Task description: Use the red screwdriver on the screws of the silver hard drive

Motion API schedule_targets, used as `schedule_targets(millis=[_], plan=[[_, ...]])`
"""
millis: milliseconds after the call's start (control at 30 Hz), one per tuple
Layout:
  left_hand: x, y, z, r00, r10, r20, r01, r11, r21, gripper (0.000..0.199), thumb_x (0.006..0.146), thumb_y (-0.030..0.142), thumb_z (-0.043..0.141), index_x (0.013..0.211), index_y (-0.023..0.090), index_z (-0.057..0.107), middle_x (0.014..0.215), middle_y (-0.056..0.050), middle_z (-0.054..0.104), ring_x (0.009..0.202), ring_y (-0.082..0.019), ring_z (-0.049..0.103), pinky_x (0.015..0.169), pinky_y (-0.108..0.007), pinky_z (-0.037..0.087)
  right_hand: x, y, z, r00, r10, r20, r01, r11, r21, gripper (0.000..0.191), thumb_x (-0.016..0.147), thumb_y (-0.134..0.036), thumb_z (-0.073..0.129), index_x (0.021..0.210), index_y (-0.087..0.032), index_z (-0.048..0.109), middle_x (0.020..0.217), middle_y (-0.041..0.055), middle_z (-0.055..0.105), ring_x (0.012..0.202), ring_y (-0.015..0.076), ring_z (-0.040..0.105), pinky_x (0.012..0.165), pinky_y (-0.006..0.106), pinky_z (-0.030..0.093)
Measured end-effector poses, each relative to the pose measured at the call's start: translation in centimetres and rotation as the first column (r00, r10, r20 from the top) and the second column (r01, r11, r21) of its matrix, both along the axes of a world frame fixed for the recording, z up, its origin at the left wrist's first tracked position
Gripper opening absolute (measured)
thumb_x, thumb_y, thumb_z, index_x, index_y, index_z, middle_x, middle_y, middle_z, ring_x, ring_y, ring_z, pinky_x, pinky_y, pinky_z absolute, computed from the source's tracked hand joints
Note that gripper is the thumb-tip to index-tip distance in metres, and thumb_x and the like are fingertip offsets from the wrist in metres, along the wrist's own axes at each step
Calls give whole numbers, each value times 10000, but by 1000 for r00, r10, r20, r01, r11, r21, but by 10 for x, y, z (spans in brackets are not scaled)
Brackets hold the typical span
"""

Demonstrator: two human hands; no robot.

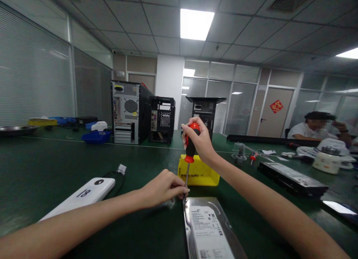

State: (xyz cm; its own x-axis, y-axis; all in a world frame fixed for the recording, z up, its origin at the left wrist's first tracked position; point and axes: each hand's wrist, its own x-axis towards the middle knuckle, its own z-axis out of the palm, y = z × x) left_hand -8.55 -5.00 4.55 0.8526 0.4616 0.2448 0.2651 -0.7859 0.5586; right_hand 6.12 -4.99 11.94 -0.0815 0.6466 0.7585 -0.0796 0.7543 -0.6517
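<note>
A hard drive [210,229] with a white label lies flat on the green table, its near end cut off by the frame. My right hand [199,138] is wrapped round the red and black handle of a screwdriver [190,149], held nearly upright. The shaft runs down to the drive's far left corner. At that corner my left hand [170,186] pinches with its fingertips around the shaft's lower end. Whether a screw sits between those fingers is too small to tell. Just behind the drive stands a yellow bin [207,171].
A white power bank [84,195] marked 18 lies at left with a cable. Computer cases [125,113] stand at the back beside a blue bin [96,136]. At right are more drives [292,177], a phone [341,208], a white jar [326,160] and a seated person [304,130].
</note>
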Motion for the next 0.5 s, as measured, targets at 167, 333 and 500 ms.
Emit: schedule_targets(millis=[167, 333, 500], plan=[[0, -1, 1, 1000, -3, -9, 3, 1000, -10, 309, 894, 302, 477, 767, 118, 690, 709, -24, 674, 622, -116, 604, 578, -165, 420, 0, 0, 0, 1000, -20, 1, 20, 1000, -9, 207, 807, -259, 562, 820, -236, 357, 489, -101, 474, 376, 65, 453, 354, 163, 419], [-2, 0, 1, 1000, -11, -9, 11, 998, -56, 305, 893, 323, 483, 786, 129, 693, 718, -16, 670, 646, -117, 609, 588, -164, 428, 1, 1, 0, 1000, 15, 21, -15, 1000, 18, 210, 802, -288, 566, 832, -237, 364, 523, -101, 478, 400, 64, 460, 368, 168, 438], [-2, 0, 3, 1000, -13, -8, 13, 1000, -25, 259, 882, 327, 510, 881, 152, 700, 791, -20, 684, 709, -131, 619, 633, -182, 430, 1, 0, 0, 999, 25, 44, -27, 999, 28, 206, 802, -285, 565, 834, -231, 369, 527, -100, 476, 407, 62, 461, 380, 171, 447]])
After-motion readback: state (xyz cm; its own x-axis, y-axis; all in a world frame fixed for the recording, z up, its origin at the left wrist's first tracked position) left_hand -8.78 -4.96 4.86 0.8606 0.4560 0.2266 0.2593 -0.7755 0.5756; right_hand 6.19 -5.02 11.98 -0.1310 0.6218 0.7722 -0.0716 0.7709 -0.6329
